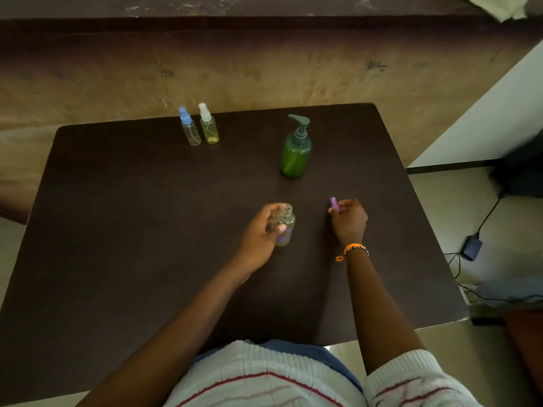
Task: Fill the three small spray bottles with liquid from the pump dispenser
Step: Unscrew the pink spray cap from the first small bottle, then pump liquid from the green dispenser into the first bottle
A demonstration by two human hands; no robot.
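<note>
Desk (147, 230): dark, wall behind.
Left hand (260, 235): fingers curled around uncapped spray bottle (285, 227).
Right hand (349, 220): fingers pinched purple spray cap (334, 204).
Pump dispenser (296, 151): twelve o'clock of the hands.

On your table (117, 230), the open bottle (284, 227) stands nearest you, the pump dispenser (296, 148) behind it to the right, and two capped spray bottles (199, 126) side by side far left.

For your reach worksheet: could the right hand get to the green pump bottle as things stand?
Probably yes: bare table lies between the right hand and the pump bottle, but its fingers hold a purple cap.
</note>
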